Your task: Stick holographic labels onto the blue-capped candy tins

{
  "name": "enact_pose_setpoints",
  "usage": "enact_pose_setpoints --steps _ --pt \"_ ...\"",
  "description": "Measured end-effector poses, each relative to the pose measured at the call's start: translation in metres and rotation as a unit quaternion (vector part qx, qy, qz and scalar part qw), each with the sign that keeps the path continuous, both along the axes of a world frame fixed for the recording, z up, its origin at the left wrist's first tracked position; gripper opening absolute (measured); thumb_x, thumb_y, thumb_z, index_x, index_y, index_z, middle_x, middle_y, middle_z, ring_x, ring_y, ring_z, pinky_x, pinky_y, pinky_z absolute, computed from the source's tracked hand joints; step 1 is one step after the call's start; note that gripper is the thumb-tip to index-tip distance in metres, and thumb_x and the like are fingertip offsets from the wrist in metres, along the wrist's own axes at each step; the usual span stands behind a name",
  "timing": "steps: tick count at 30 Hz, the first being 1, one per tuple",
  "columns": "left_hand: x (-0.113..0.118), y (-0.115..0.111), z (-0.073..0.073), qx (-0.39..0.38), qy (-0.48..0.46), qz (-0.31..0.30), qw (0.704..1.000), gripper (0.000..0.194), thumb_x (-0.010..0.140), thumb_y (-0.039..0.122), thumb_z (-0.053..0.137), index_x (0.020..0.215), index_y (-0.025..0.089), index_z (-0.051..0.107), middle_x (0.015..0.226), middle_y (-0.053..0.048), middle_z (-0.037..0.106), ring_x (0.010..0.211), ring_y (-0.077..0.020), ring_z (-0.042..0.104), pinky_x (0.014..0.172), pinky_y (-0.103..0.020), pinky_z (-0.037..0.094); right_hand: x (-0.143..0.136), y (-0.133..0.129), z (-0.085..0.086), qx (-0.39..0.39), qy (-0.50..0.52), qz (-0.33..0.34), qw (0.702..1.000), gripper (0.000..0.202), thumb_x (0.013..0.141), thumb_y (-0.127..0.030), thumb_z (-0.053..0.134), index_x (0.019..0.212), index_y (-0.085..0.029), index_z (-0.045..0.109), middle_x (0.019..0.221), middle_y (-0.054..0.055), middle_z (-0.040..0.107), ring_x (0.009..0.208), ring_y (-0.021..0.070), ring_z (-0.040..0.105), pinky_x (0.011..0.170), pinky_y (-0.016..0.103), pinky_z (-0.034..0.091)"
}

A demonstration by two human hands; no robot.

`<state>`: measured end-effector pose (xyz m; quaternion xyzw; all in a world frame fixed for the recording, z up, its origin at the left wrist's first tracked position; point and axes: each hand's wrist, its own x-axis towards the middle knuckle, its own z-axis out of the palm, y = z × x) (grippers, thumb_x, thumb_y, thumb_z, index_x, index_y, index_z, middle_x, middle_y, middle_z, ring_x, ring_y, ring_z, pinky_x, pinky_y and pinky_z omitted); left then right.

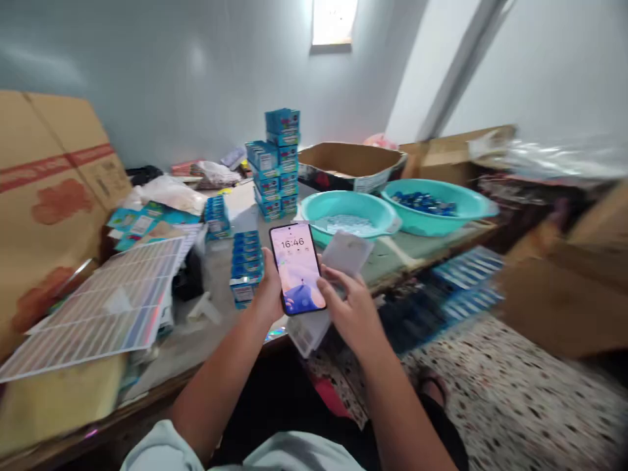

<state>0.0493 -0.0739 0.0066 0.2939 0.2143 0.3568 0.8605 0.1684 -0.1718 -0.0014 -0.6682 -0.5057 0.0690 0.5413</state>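
Observation:
A phone (298,269) with a lit screen showing 16:46 is held upright over the table's front edge. My left hand (269,291) is wrapped round its left side. My right hand (348,304) is at the phone's lower right, fingers bent, with the thumb near the screen's edge. A whitish translucent plastic piece (347,254) shows behind the phone and beside my right fingers; another part of it, or a second piece, hangs below. Whether my right fingers grip it is unclear. Small blue boxes (244,293) stand in a row left of the phone.
Stacked blue boxes (280,176) rise behind the phone. Two turquoise basins (392,226) stand right of them, before an open carton (353,157). A striped sheet (108,294) and large cardboard (44,196) lie left. Blue-and-white packs (466,281) sit low at right.

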Motion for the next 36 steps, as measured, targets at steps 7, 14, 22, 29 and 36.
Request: enact_pose_setpoints --steps 7,14,22,29,36 --pt "0.064 0.006 -0.058 -0.037 0.0 -0.062 0.997 0.088 0.097 0.071 0.016 0.13 0.006 0.066 0.115 -0.023 0.074 0.108 -0.0298 0.072 0.104 -0.04 0.052 0.029 0.007 -0.059 -0.043 0.191 0.07 0.978 0.054 0.073 -0.04 0.071 0.121 -0.015 0.07 0.128 0.013 0.071 0.12 0.036 0.064 0.109 0.052 0.047" --pt "0.062 0.012 -0.078 -0.049 0.031 -0.026 0.998 0.084 0.094 0.075 0.033 0.132 0.007 0.064 0.115 -0.023 0.074 0.108 -0.0307 0.073 0.101 -0.04 0.054 0.04 0.015 -0.086 -0.057 0.198 0.118 0.971 0.052 0.068 -0.025 0.071 0.119 -0.017 0.071 0.124 0.009 0.074 0.117 0.0338 0.066 0.109 0.051 0.046" --pt "0.048 0.042 -0.07 -0.054 0.037 0.062 0.996 0.071 0.099 0.065 0.035 0.137 0.01 0.06 0.12 -0.02 0.073 0.113 -0.0302 0.071 0.103 -0.043 0.053 0.04 0.063 -0.081 -0.059 0.217 0.237 0.945 0.052 0.068 -0.034 0.074 0.117 -0.014 0.071 0.118 0.009 0.075 0.108 0.0308 0.069 0.097 0.044 0.055" --pt "0.044 0.042 -0.071 -0.068 0.05 0.062 0.995 0.067 0.099 0.064 0.038 0.137 0.013 0.061 0.117 -0.017 0.075 0.11 -0.0299 0.072 0.106 -0.045 0.051 0.041 0.062 -0.088 -0.07 0.2 0.231 0.95 0.053 0.066 -0.024 0.075 0.118 -0.015 0.072 0.119 0.009 0.074 0.111 0.0302 0.066 0.101 0.043 0.052" --pt "0.05 0.041 -0.068 -0.083 0.051 0.089 0.991 0.062 0.102 0.059 0.033 0.132 0.014 0.064 0.115 -0.015 0.076 0.109 -0.0299 0.072 0.106 -0.047 0.051 0.047 0.067 -0.103 -0.071 0.2 0.225 0.951 0.05 0.064 -0.024 0.078 0.113 -0.017 0.074 0.112 0.007 0.076 0.105 0.0301 0.066 0.101 0.045 0.05"
